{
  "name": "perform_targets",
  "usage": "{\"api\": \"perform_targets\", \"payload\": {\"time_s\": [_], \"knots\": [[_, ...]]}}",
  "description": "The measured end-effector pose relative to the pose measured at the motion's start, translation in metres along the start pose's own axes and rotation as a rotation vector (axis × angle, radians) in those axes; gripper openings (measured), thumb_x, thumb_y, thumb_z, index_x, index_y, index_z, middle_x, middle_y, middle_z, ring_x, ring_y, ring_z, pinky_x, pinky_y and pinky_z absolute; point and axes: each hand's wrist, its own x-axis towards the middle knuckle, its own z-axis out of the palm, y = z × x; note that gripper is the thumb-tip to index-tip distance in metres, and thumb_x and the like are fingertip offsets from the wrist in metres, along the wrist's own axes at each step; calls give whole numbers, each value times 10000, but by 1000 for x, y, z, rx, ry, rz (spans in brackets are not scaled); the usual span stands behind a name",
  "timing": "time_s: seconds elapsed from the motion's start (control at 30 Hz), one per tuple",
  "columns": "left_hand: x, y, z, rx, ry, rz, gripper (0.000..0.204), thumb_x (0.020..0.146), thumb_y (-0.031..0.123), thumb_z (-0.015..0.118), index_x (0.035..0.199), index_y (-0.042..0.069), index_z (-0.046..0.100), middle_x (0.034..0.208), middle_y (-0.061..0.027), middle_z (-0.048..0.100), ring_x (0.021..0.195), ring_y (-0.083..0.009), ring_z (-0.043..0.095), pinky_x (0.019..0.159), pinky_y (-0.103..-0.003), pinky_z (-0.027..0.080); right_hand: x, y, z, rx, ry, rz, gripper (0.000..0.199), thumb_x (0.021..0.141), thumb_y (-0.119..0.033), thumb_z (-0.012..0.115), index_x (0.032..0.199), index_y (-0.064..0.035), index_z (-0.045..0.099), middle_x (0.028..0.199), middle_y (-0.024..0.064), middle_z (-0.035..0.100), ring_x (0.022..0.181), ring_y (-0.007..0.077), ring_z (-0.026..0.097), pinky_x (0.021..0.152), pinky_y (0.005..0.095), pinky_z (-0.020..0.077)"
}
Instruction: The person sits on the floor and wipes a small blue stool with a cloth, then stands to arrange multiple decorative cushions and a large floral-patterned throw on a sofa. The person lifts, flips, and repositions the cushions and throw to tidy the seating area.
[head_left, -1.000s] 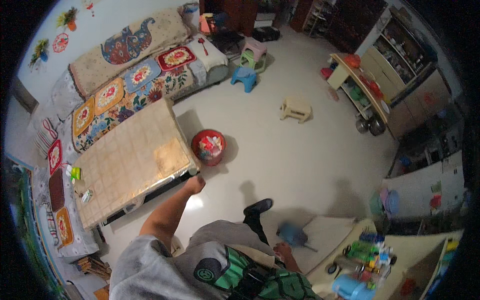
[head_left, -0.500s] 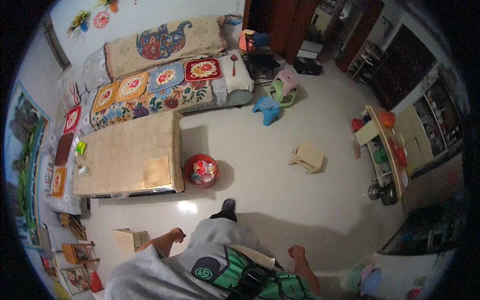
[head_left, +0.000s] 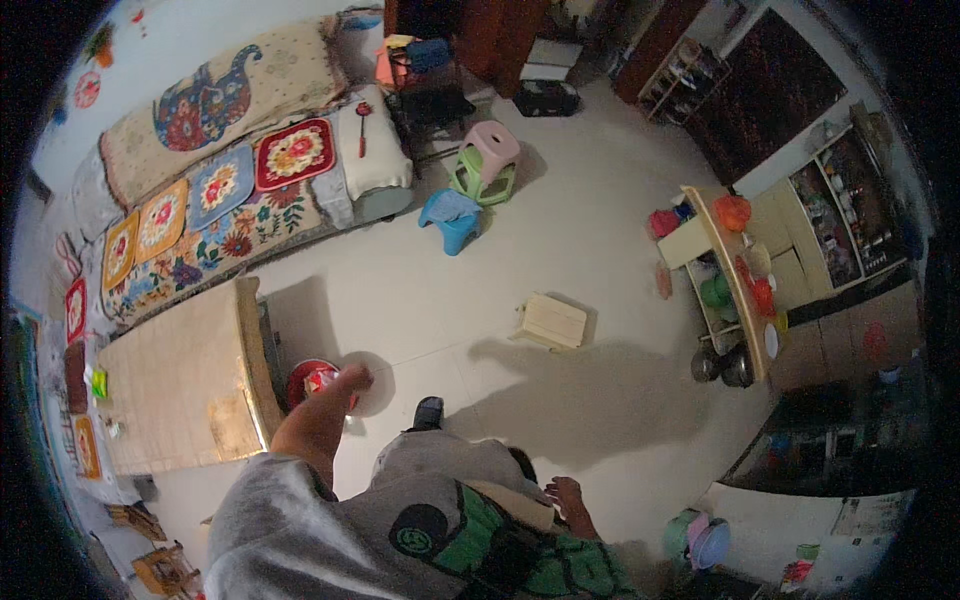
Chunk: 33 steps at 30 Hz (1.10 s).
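My left hand (head_left: 352, 378) swings out ahead of my body, over the right side of a red waste bin (head_left: 296, 384) that holds crumpled litter. Motion blurs its fingers, so their pose and anything in them cannot be made out. By my right hip, beside the green and black waist gear (head_left: 470, 535), hangs my right hand (head_left: 565, 492); its fingers are loosely bent and apart, with nothing seen in them. One dark shoe (head_left: 428, 411) shows on the tiled floor ahead of me. A cream stool (head_left: 552, 322) stands farther ahead, to the right.
A covered table (head_left: 180, 375) is on the left, before a sofa (head_left: 300, 205) with patterned mats. Farther off stand a blue stool (head_left: 450, 222) and stacked pink and green stools (head_left: 490, 150). A shelf unit (head_left: 738, 275) with dishes and pots is at right.
The view has moved forward and turned right; table, sofa and bin now appear farther left and the cream stool nearer. My left arm has swung forward; my right hand stays near my hip.
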Motion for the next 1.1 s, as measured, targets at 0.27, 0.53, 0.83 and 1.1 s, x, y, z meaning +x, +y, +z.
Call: {"api": "perform_targets", "payload": {"time_s": [0.27, 0.53, 0.83, 1.1], "knots": [[150, 155, -220, -560, 488, 120, 314, 867, 275, 506, 792, -8, 617, 883, -242, 633, 841, -443, 597, 704, -507, 493, 61, -102, -86, -343, 54, -169, 341, 939, -324, 518, 1114, -40, 588, 959, 185, 671, 814, 306, 660, 712, 429, 489], [99, 148, -55, -387, -12, -303, 320, 849, 304, 530, 752, 31, 666, 782, -185, 656, 720, -344, 633, 655, -472, 502, 176, -352, -64, -170, -137, -22, 263, 901, -240, 595, 1065, -35, 608, 864, 143, 674, 755, 272, 671, 640, 395, 518], [77, 253, -12, -1106, -226, -612, 349, 864, 356, 590, 685, 71, 682, 690, -115, 665, 573, -260, 619, 552, -434, 508, 251, -594, -59, -443, -40, -332, 191, 883, -245, 579, 918, -58, 594, 817, 82, 671, 716, 199, 663, 586, 345, 518], [296, 165, -91, -1085, -297, -421, 405, 912, 364, 571, 669, 60, 682, 587, -68, 655, 442, -205, 590, 450, -376, 494, 233, -674, 33, -566, -137, -86, 297, 936, -275, 585, 1099, -28, 560, 966, 141, 658, 827, 231, 661, 742, 400, 528]]}}
